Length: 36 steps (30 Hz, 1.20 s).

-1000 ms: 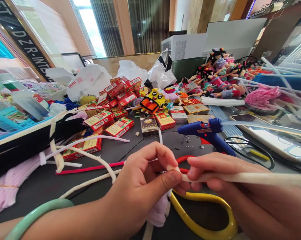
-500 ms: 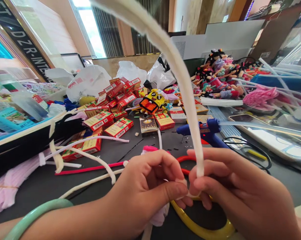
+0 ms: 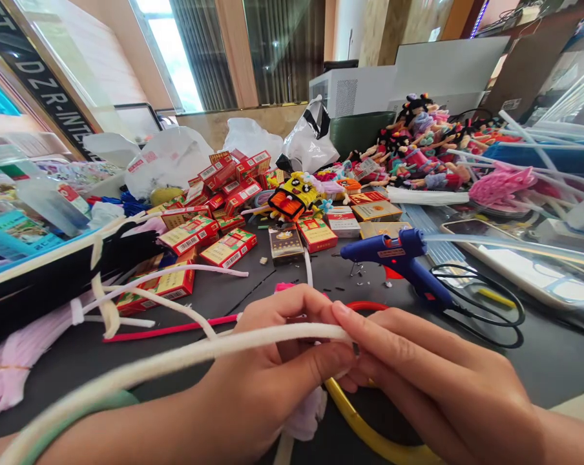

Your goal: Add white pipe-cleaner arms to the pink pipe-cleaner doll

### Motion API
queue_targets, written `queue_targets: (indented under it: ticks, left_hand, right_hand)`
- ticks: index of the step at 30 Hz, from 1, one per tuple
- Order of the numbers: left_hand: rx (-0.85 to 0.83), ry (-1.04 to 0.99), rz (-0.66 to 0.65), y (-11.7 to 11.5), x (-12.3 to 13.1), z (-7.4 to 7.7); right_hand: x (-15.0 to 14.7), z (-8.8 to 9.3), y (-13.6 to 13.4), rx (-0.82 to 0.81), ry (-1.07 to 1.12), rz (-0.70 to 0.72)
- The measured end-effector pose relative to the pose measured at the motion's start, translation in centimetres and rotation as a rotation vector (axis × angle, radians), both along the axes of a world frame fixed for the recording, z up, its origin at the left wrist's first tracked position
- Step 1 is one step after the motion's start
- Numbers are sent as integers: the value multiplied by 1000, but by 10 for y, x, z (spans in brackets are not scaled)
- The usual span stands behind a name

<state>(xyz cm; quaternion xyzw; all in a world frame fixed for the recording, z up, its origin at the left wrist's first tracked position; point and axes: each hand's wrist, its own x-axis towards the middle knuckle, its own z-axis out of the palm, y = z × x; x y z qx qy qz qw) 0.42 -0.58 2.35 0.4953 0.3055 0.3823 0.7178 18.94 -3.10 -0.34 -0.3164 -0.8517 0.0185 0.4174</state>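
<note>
well, both hands are up over the near edge of the bench (image 3: 253, 290), close together and working on a thick cream chenille stem (image 3: 176, 349). the stem sweeps in from the lower left, passes in front of the left hand (image 3: 267, 387), and ends between the two hands. the left fingers (image 3: 302, 305) are curled in tight, with the thumb pressed up under the stem. the right hand (image 3: 432, 368) comes in from the right, its fingers (image 3: 369, 329) nearly straight and pinching the stem's end against the left thumb. a tiny metal tip (image 3: 356, 349) shows there.

a pale pink chenille bundle (image 3: 304, 413) hangs below the left hand, and a jade bangle (image 3: 120, 399) circles that wrist. a yellow loop (image 3: 364, 416) and a red loop (image 3: 367, 305) lie under the hands. a blue glue gun (image 3: 398, 255) rests just beyond the right hand, beside a black cord (image 3: 486, 310). red-and-cream cartons (image 3: 229, 248) are heaped toward the far edge, around a yellow-and-orange chenille figure (image 3: 292, 197), with many chenille dolls (image 3: 418, 148) at the far right corner.
</note>
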Motion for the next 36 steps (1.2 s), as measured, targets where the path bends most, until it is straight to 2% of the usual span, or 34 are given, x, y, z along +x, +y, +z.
queue_targets:
  ticks: [10, 16, 19, 22, 24, 26, 31, 36]
  left_hand:
    - [-11, -15, 57, -1, 0, -3]
    - [-83, -112, -3, -1, -2, -2]
    - [-92, -150, -28, 0, -2, -5]
    - [-99, -194, -55, 1, -2, -7]
    - [-115, -208, -63, 1, -1, -6]
    - [-135, -196, -53, 0, -1, -4]
    - [-127, -127, -13, 0, -1, 0]
    - [-30, -58, 21, 2, -2, -2]
  right_hand:
    - [-6, 2, 5, 39, -28, 53]
    - [-5, 3, 3, -70, 11, 78]
    - [-4, -4, 3, -80, 34, 32]
    - [-3, -14, 0, -98, 166, -49]
    - [-2, -17, -2, -131, 207, -35]
    - [-1, -14, -4, -138, 159, 1]
    - [-1, -1, -3, -88, 117, -24]
    - [-4, 5, 2, -82, 175, 93]
